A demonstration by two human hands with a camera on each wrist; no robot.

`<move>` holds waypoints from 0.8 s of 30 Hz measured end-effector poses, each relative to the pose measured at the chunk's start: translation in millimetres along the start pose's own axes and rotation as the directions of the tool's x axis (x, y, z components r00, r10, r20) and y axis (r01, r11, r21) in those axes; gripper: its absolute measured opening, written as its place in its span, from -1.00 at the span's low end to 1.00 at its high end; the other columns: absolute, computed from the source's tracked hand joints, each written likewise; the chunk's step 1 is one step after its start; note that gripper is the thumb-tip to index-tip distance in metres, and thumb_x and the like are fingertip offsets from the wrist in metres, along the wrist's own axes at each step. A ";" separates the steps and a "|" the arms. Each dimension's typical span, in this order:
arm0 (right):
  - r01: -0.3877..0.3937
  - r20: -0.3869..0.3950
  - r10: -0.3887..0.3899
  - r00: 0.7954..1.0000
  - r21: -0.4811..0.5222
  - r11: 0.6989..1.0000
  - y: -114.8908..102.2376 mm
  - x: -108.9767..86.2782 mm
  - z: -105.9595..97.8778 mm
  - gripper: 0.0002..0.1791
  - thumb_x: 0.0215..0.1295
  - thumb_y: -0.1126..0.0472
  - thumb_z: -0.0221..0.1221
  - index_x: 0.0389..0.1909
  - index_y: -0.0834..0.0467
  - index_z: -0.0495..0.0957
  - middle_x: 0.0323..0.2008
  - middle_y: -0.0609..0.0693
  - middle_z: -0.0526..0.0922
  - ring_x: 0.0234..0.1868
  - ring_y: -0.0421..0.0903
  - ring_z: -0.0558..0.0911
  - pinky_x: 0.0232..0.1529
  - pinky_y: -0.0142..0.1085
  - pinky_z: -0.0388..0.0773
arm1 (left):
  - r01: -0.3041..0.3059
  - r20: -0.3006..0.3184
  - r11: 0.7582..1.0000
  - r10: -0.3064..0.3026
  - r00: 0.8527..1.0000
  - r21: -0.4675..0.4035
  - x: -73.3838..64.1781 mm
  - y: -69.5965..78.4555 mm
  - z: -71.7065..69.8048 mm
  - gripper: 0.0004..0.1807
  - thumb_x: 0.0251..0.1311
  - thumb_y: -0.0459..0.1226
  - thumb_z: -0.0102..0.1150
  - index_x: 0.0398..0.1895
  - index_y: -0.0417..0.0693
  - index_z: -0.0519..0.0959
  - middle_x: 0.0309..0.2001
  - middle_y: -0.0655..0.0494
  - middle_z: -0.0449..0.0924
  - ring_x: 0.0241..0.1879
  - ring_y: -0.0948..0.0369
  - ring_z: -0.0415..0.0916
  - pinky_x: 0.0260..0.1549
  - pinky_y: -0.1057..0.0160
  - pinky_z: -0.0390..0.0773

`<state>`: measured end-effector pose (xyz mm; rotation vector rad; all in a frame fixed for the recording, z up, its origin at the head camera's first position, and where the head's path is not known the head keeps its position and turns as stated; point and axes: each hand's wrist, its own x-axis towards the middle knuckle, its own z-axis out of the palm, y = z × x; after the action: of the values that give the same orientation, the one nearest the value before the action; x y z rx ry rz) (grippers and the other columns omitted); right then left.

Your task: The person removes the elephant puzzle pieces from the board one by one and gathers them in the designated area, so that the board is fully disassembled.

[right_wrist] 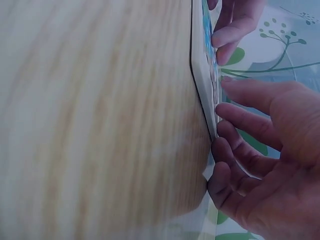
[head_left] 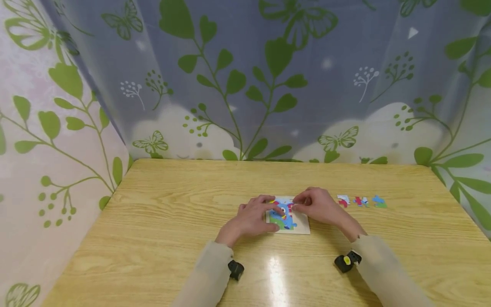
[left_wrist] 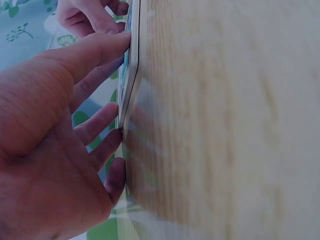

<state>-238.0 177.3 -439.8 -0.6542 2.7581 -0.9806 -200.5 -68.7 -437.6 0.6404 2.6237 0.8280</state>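
Observation:
A small jigsaw puzzle board (head_left: pixel 301 226) lies on the table, its left part filled with a blue cartoon figure on green. My left hand (head_left: pixel 251 216) rests over the board's left side, fingers stretched onto the picture and thumb at the lower edge. In the left wrist view, the left hand (left_wrist: pixel 45 125) has its fingertips along the board's rim. My right hand (head_left: pixel 322 206) is at the board's upper right, thumb and index finger pinching a puzzle piece (head_left: pixel 290 207) mostly hidden by the fingertips. The right wrist view shows the right hand's (right_wrist: pixel 270 145) other fingers curled beside the board's edge.
Loose jigsaw pieces lie in a row right of the board: a red and white one (head_left: pixel 343 201), a red and blue one (head_left: pixel 360 201) and a blue and green one (head_left: pixel 379 201). A leaf-patterned curtain (head_left: pixel 245 85) hangs behind the wooden table (head_left: pixel 161 221).

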 end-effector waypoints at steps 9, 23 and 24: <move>-0.039 0.009 0.039 0.999 -0.011 0.999 -1.4 2.6 1.0 -0.78 0.28 0.16 0.37 -0.15 0.21 0.75 -0.27 0.04 0.69 -0.37 -0.14 0.49 -0.33 -0.29 0.43 | 0.002 -0.002 1.000 -0.002 1.000 -0.001 0.3 1.2 -0.6 -0.63 0.31 -0.04 0.31 0.19 0.34 0.62 0.57 0.15 0.19 0.54 -0.07 0.11 0.33 -0.30 0.13; -0.095 0.037 0.093 0.995 0.034 0.995 -6.4 5.9 2.1 -0.79 0.27 0.16 0.38 -0.19 0.21 0.68 -0.38 0.00 0.59 -0.36 -0.12 0.46 -0.33 -0.30 0.37 | 0.010 -0.005 1.000 -0.010 1.000 0.002 0.5 2.6 -1.1 -0.63 0.30 -0.05 0.32 0.17 0.35 0.63 0.57 0.15 0.19 0.54 -0.08 0.12 0.32 -0.28 0.14; -0.102 0.041 0.100 0.994 0.042 0.994 -6.7 6.0 2.4 -0.79 0.27 0.16 0.38 -0.19 0.21 0.68 -0.39 0.00 0.58 -0.37 -0.12 0.45 -0.34 -0.30 0.36 | 0.011 -0.005 1.000 -0.011 1.000 0.002 0.3 2.7 -1.2 -0.63 0.30 -0.05 0.32 0.17 0.35 0.63 0.57 0.15 0.19 0.54 -0.08 0.12 0.33 -0.29 0.14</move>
<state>-240.3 168.6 -437.4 -0.5158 2.6976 -0.9933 -200.4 -67.1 -435.1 0.6242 2.6300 0.8248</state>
